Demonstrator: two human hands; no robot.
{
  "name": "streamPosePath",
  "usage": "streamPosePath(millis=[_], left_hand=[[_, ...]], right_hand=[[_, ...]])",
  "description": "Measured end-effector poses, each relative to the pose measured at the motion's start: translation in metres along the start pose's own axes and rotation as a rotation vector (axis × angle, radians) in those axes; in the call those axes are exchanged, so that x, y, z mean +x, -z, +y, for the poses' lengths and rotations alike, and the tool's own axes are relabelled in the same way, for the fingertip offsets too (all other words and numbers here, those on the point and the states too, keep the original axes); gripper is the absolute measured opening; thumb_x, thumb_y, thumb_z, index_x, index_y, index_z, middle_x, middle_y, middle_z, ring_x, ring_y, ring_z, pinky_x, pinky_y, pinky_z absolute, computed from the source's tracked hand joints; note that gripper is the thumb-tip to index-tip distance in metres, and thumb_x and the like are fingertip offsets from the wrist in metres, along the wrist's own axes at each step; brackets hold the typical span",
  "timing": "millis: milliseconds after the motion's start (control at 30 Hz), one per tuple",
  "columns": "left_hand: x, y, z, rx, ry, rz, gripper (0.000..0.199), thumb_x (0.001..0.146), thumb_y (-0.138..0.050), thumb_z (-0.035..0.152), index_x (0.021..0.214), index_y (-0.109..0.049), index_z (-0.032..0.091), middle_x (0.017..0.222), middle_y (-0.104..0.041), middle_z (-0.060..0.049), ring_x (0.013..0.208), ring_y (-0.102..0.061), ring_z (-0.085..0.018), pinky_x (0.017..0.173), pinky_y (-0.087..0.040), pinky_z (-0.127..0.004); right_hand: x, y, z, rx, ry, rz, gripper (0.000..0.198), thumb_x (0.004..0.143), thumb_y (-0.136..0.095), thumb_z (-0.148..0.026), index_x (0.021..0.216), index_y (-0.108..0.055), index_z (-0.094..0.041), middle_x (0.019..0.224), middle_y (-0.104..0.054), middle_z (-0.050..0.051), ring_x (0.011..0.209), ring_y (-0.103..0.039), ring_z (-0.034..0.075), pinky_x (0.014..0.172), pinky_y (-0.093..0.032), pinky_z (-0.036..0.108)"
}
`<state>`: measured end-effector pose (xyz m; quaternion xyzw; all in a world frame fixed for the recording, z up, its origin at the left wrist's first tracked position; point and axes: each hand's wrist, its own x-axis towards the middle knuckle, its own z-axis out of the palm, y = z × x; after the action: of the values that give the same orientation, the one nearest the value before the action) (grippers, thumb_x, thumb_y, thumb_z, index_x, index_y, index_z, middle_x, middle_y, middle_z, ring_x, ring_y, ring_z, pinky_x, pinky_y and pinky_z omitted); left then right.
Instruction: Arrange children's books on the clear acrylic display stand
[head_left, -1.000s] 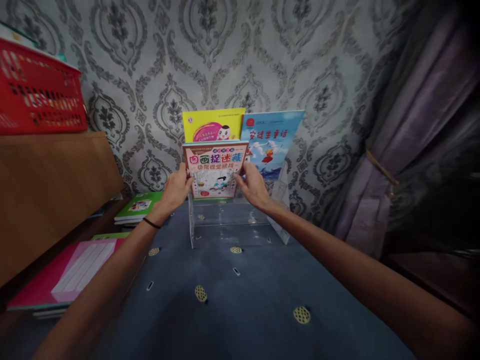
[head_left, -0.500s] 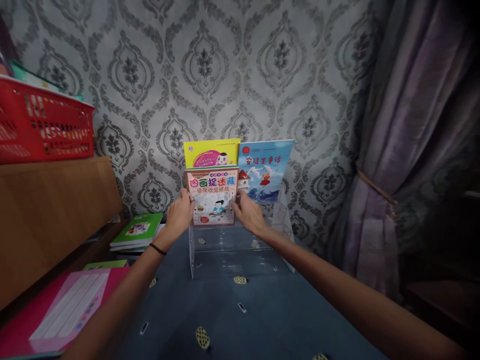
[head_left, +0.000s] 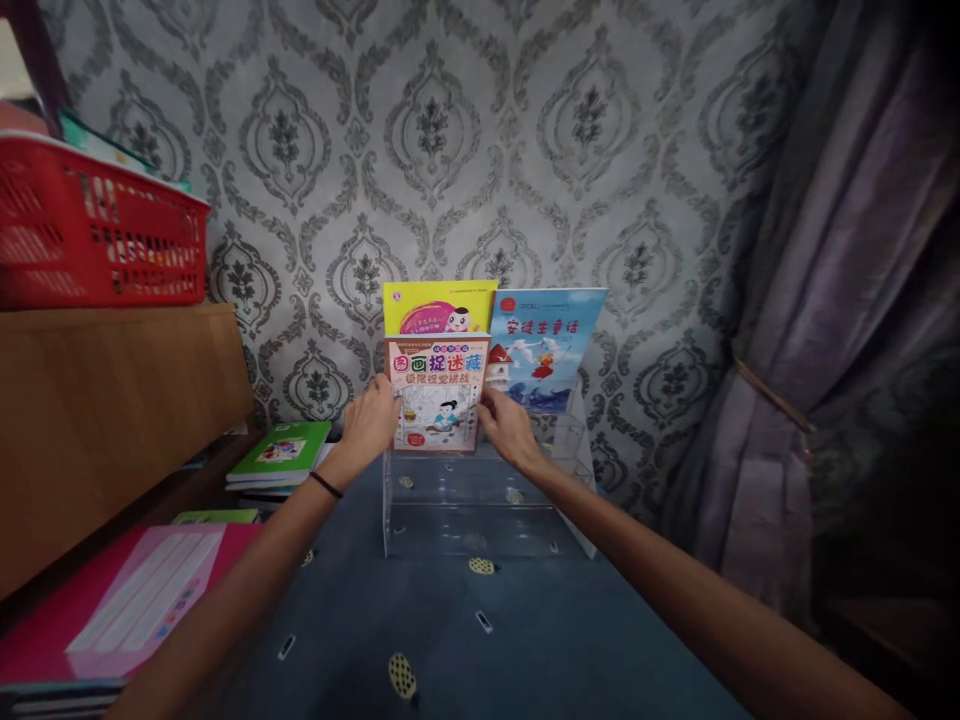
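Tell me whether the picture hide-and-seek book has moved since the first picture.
Yes, apparently backward: the picture hide-and-seek book looks smaller against the yellow book behind it, and its right top corner no longer juts past that cover.

Dark-on-pale grey damask is being noted on the wallpaper (head_left: 431, 125), dull purple on the curtain (head_left: 832, 250), red on the basket (head_left: 142, 240). Yellow with magenta is being shown by the rear book (head_left: 439, 296), blue by the right-hand book (head_left: 551, 350), brown-bordered white with multicoloured lettering (head_left: 437, 363) by the front book (head_left: 439, 405). The dark blue cloth (head_left: 570, 640) is being broken by yellow, black-spotted ovals (head_left: 403, 677).
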<state>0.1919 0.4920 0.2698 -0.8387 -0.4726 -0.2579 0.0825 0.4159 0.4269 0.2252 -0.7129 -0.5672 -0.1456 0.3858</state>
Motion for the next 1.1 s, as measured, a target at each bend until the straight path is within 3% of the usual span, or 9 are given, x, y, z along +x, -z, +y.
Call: streamPosePath(millis=[433, 733, 1100], left_hand=[[0.006, -0.001, 0.001, -0.031, 0.001, -0.018, 0.023, 0.104, -0.044, 0.028, 0.119, -0.047, 0.012, 0.122, -0.07, -0.021, 0.111, -0.07, -0.032, 0.083, -0.052, -0.037], [0.008, -0.002, -0.004, -0.06, -0.012, -0.056, 0.026, 0.104, -0.042, 0.03, 0.123, -0.044, 0.013, 0.127, -0.068, -0.021, 0.114, -0.069, -0.032, 0.087, -0.052, -0.037], [0.015, -0.002, -0.01, -0.076, -0.027, -0.056, 0.028, 0.104, -0.037, 0.03, 0.126, -0.046, 0.014, 0.118, -0.071, -0.021, 0.111, -0.07, -0.035, 0.089, -0.052, -0.042]], right_hand=[[0.0, -0.006, 0.002, 0.081, -0.007, 0.092, 0.024, 0.087, -0.051, -0.016, 0.1, -0.072, -0.018, 0.095, -0.078, 0.01, 0.087, -0.07, 0.024, 0.075, -0.049, 0.03], [0.0, -0.011, 0.008, 0.1, -0.032, 0.073, 0.027, 0.088, -0.051, -0.019, 0.103, -0.073, -0.015, 0.094, -0.077, 0.013, 0.085, -0.069, 0.027, 0.075, -0.049, 0.034], [0.003, -0.016, 0.015, 0.108, -0.026, 0.084, 0.026, 0.088, -0.052, -0.023, 0.102, -0.073, -0.016, 0.095, -0.078, 0.012, 0.084, -0.069, 0.026, 0.076, -0.05, 0.035]])
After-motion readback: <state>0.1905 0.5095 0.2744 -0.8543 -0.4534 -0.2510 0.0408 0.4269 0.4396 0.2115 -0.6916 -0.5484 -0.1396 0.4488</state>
